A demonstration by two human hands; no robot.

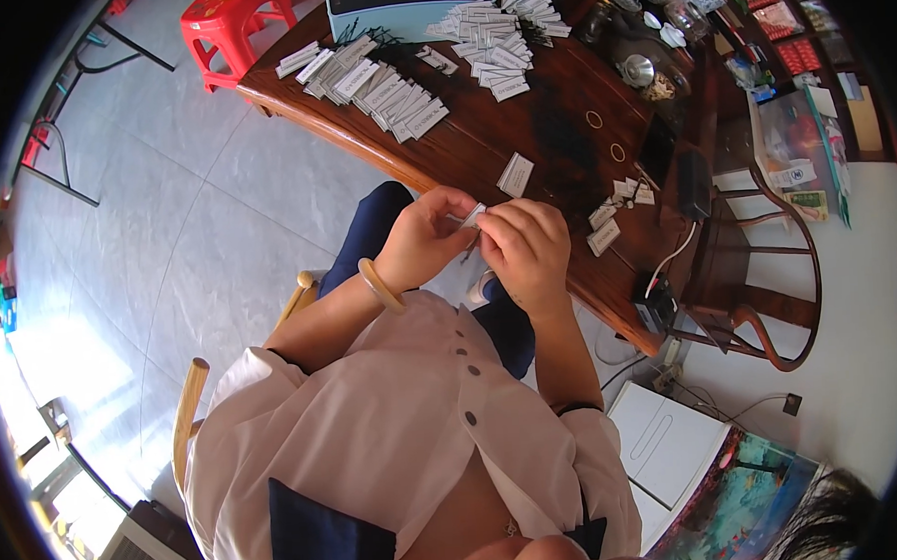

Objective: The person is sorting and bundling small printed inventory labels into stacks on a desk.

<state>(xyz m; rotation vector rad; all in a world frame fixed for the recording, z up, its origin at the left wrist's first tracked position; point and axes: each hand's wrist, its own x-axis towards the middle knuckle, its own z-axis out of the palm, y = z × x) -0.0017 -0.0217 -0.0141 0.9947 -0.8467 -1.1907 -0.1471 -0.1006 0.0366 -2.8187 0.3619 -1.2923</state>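
In front of my body, close to the table's near edge, both hands meet around one small white tag (474,216). My left hand (419,243), with a pale bangle at the wrist, pinches the tag between thumb and fingers. My right hand (527,252) grips the tag's other end, its fingers curled and pressed together. A short dark strand seems to hang below the fingertips. Just beyond my hands lies a white printed tag stack (516,175). To the right are more loose tags (603,235). Large rows of tags (370,88) cover the table's far left part.
The dark wooden table (482,128) bears a light blue box (417,19), a heap of black strings (565,130), two yellow rings (617,153) and a dark phone-like slab (655,151). A wooden chair (795,305) stands right; a red stool (223,35) stands far left.
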